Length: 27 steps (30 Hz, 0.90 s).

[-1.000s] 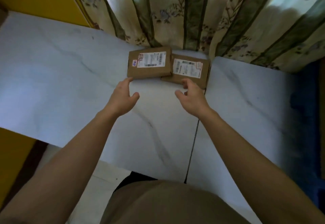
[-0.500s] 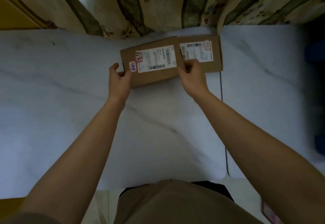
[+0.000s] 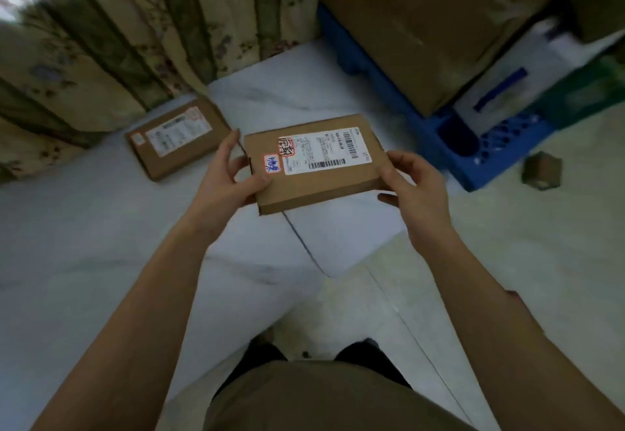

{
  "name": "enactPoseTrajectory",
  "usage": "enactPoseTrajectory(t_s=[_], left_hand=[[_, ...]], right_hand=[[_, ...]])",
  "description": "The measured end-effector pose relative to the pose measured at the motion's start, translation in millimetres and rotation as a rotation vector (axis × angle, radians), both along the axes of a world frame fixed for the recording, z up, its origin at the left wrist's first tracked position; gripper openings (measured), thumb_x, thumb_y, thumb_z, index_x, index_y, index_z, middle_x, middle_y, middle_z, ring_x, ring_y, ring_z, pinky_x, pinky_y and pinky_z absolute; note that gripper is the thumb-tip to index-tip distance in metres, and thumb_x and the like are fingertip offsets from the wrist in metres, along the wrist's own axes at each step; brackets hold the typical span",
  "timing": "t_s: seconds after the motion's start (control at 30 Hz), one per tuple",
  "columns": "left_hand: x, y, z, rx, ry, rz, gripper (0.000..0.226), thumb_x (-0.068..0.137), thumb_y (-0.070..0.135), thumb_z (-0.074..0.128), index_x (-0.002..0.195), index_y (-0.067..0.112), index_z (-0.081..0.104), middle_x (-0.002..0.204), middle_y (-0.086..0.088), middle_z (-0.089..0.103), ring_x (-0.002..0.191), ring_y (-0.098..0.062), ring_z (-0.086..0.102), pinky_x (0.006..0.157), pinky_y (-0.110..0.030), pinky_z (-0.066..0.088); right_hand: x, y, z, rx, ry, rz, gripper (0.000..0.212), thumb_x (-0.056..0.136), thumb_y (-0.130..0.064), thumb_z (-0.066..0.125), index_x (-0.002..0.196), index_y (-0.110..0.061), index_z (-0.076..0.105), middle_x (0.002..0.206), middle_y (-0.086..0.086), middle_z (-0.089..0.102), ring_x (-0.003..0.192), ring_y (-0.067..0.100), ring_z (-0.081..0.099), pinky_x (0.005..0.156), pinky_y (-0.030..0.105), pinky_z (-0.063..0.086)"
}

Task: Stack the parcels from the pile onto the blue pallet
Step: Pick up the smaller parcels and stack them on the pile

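A flat brown parcel (image 3: pixel 324 180) with a white shipping label is held in the air above the white floor. My left hand (image 3: pixel 226 176) grips its left end, thumb on top. My right hand (image 3: pixel 416 187) grips its right end. A second flat brown parcel (image 3: pixel 176 139) lies on the floor to the left, by the curtain. The blue pallet (image 3: pixel 439 132) stands at the upper right, with a large cardboard box (image 3: pixel 422 24) and a white parcel (image 3: pixel 507 82) on it.
A flowered curtain (image 3: pixel 118 44) hangs along the back left. A small brown box (image 3: pixel 541 171) lies on the floor right of the pallet. A green item (image 3: pixel 588 92) sits at the far right on the pallet. My legs show at the bottom.
Both hands closed on the labelled parcel and lifted it off the floor. The view swung right, bringing the blue pallet into sight. The other parcel stayed on the floor.
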<state>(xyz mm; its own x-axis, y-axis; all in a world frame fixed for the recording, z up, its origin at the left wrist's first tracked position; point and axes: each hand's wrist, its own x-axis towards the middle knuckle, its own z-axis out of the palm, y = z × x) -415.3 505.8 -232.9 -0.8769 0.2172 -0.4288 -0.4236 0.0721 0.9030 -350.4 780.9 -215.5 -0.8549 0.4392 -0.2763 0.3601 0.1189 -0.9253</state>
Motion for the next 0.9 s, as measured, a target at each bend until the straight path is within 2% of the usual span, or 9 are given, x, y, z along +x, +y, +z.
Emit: enactPoseTrajectory(t_s=[0.07,0.13,0.2,0.3,0.43,0.5,0.63,0.87,0.9], left_hand=[[17.1,63.0,20.2,0.011,0.048,-0.115,0.091,0.08,0.029,0.084,0.154,0.037,0.032,0.136,-0.002,0.063,0.115,-0.023,0.068,0.09,-0.045,0.059],[36.8,132.3,39.9,0.035,0.097,-0.175,0.05,0.097,0.022,0.065,0.142,0.036,0.047,0.122,-0.005,0.07,0.103,-0.024,0.072,0.086,-0.045,0.058],[55.2,197.2,56.5,0.025,0.119,-0.238,0.035,0.104,0.013,0.048,0.129,0.036,0.056,0.115,-0.008,0.07,0.092,-0.025,0.073,0.087,-0.047,0.057],[82.1,278.4,81.8,-0.148,0.323,-0.422,0.042,0.101,0.003,0.045,0.133,0.028,0.053,0.119,0.003,0.068,0.101,-0.016,0.07,0.094,-0.048,0.057],[94.5,370.1,134.4,-0.246,0.595,-0.504,0.05,0.091,-0.011,0.047,0.123,0.027,0.054,0.118,-0.002,0.066,0.109,-0.016,0.064,0.099,-0.047,0.053],[84.5,408.4,167.3,-0.259,0.72,-0.564,0.044,0.089,0.001,0.048,0.125,0.025,0.054,0.115,-0.001,0.066,0.108,-0.018,0.064,0.096,-0.046,0.054],[45.5,472.9,239.0,-0.419,1.028,-0.66,0.045,0.096,0.003,0.052,0.134,0.025,0.051,0.111,0.012,0.062,0.102,-0.003,0.063,0.084,-0.02,0.05],[-43.0,576.7,325.5,-0.52,1.274,-0.75,0.044,0.078,0.04,0.06,0.12,0.027,0.063,0.106,0.019,0.069,0.094,0.002,0.067,0.084,-0.034,0.058],[-58.0,591.9,333.7,-0.513,1.289,-0.756,0.045,0.078,0.036,0.062,0.121,0.024,0.065,0.107,0.016,0.071,0.094,0.0,0.068,0.085,-0.036,0.059]], right_hand=[[47.1,58.8,13.4,-0.013,0.046,-0.043,0.032,0.1,-0.015,0.064,0.131,-0.022,0.064,0.127,-0.004,0.067,0.104,0.014,0.071,0.082,0.032,0.062],[92.5,118.1,27.6,0.019,0.099,-0.092,0.045,0.094,-0.004,0.062,0.136,-0.02,0.063,0.125,-0.004,0.069,0.102,0.013,0.07,0.082,0.032,0.062],[135.0,174.5,41.3,0.092,0.153,-0.154,0.058,0.085,0.007,0.06,0.137,-0.017,0.063,0.12,-0.003,0.071,0.1,0.012,0.07,0.084,0.033,0.061],[188.8,241.5,66.4,0.182,0.203,-0.219,0.061,0.084,0.012,0.061,0.138,-0.017,0.061,0.12,-0.002,0.071,0.105,0.006,0.067,0.088,0.023,0.056],[225.2,310.1,99.2,0.312,0.3,-0.295,0.056,0.092,0.004,0.067,0.143,-0.014,0.055,0.128,-0.002,0.066,0.111,-0.002,0.059,0.077,0.009,0.051],[225.2,341.9,116.8,0.364,0.343,-0.333,0.058,0.094,-0.001,0.068,0.148,-0.014,0.052,0.133,-0.002,0.064,0.118,0.003,0.057,0.079,0.009,0.051],[209.0,405.7,155.5,0.427,0.415,-0.324,0.056,0.093,-0.002,0.07,0.145,-0.017,0.055,0.126,-0.01,0.066,0.115,-0.004,0.059,0.078,0.004,0.048],[131.6,523.7,210.3,0.534,0.483,-0.288,0.059,0.091,-0.011,0.075,0.144,-0.029,0.055,0.125,-0.013,0.067,0.114,0.003,0.063,0.085,0.018,0.057],[116.4,542.3,218.3,0.561,0.494,-0.289,0.058,0.091,-0.012,0.075,0.144,-0.028,0.055,0.125,-0.012,0.067,0.113,0.004,0.064,0.086,0.018,0.056]])
